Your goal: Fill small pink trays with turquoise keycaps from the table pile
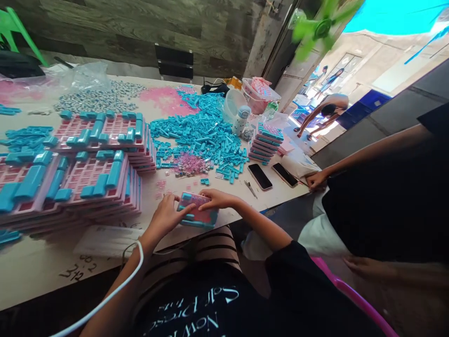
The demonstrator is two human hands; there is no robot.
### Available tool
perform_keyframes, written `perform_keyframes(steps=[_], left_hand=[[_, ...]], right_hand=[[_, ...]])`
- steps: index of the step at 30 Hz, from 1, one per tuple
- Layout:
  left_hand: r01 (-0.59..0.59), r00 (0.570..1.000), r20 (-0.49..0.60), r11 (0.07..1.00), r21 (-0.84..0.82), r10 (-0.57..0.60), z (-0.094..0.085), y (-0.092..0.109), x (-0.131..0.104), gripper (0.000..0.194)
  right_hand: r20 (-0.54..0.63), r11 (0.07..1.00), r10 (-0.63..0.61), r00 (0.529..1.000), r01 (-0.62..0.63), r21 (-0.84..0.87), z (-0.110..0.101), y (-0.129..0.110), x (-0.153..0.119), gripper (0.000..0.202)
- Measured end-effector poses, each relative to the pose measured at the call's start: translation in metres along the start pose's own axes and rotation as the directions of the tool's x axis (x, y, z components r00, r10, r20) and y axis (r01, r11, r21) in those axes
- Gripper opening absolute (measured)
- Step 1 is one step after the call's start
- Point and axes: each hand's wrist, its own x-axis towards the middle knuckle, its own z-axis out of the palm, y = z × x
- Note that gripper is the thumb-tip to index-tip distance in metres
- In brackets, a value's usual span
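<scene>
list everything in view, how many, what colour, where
handheld rectangular plastic case: 1, pink and blue, near edge
stacked plastic cases: many, pink and blue, left; smaller stack right
long table: 1, pale, beneath
loose plastic pieces: uncountable, blue, centre
tiny scattered parts: uncountable, blue-white, far left
rectangular phones: 2, black screens, right
slim metal tool: 1, silvery, beside phones
lidded bottle: 1, white and blue, behind right stack
bladed fan: 1, green, upper right
thin cable: 1, white, over left forearm
neighbouring person: 1, black top, right
people outside: at least 3, upper right
left hand, right hand: 2, bare, on handheld case
</scene>
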Motion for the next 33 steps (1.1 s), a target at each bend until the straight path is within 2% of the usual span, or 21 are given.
perform_keyframes(steps=[2, 4, 7, 10, 12, 14, 17, 21, 24, 26, 29, 31, 33], left_hand=[[0.024, 0.995, -0.099, 1.000, -0.012, -0.025, 0.004, -0.012, -0.005, 0.032], [0.019, 0.983, -0.180, 0.999, -0.049, -0.027, 0.005, -0.022, -0.009, 0.026], [0.022, 0.977, -0.207, 0.995, -0.102, -0.043, 0.002, -0.032, -0.014, 0.029], [0.057, 0.977, -0.194, 0.984, -0.171, -0.091, -0.005, -0.034, -0.017, 0.030], [0.077, 0.979, -0.165, 0.968, -0.239, -0.119, -0.010, -0.033, -0.018, 0.031], [0.082, 0.985, -0.122, 0.953, -0.293, -0.122, -0.012, -0.030, -0.018, 0.032], [0.069, 0.992, -0.078, 0.943, -0.325, -0.100, -0.009, -0.022, -0.015, 0.031], [0.072, 0.994, -0.046, 0.919, -0.387, -0.097, 0.002, -0.011, -0.005, 0.030], [0.106, 0.990, -0.035, 0.873, -0.476, -0.139, 0.005, -0.005, 0.005, 0.030], [0.141, 0.980, -0.037, 0.820, -0.555, -0.194, 0.002, -0.002, 0.012, 0.031], [0.211, 0.962, 0.003, 0.739, -0.640, -0.272, -0.006, 0.004, 0.021, 0.039], [0.256, 0.962, 0.100, 0.710, -0.657, -0.254, -0.011, 0.008, 0.022, 0.044], [0.284, 0.957, 0.237, 0.695, -0.660, -0.166, -0.014, 0.012, 0.019, 0.046]], right_hand=[[0.104, 1.000, 0.008, 0.995, -0.006, -0.014, -0.002, 0.002, 0.007, 0.045], [0.147, 0.997, 0.007, 0.989, 0.005, -0.079, 0.000, 0.003, 0.017, 0.049], [0.071, 0.949, -0.099, 0.993, 0.116, -0.295, 0.007, 0.005, 0.037, 0.042], [-0.103, 0.899, -0.212, 0.972, 0.152, -0.411, 0.004, 0.012, 0.055, 0.024], [-0.258, 0.893, -0.219, 0.941, 0.086, -0.442, -0.002, 0.020, 0.065, 0.017], [-0.367, 0.874, -0.202, 0.908, -0.001, -0.485, -0.008, 0.027, 0.073, 0.020], [-0.405, 0.817, -0.177, 0.897, -0.096, -0.568, -0.010, 0.028, 0.086, 0.025], [-0.458, 0.714, -0.122, 0.881, -0.242, -0.657, -0.002, 0.021, 0.108, 0.024], [-0.496, 0.700, -0.131, 0.858, -0.274, -0.659, 0.001, 0.018, 0.119, 0.021], [-0.484, 0.769, -0.178, 0.857, -0.187, -0.612, 0.002, 0.015, 0.117, 0.020], [-0.440, 0.872, -0.362, 0.822, 0.132, -0.471, 0.006, 0.005, 0.098, 0.018], [-0.388, 0.852, -0.482, 0.785, 0.318, -0.415, 0.009, -0.004, 0.078, 0.018], [-0.330, 0.827, -0.530, 0.781, 0.391, -0.403, 0.013, -0.013, 0.057, 0.019]])
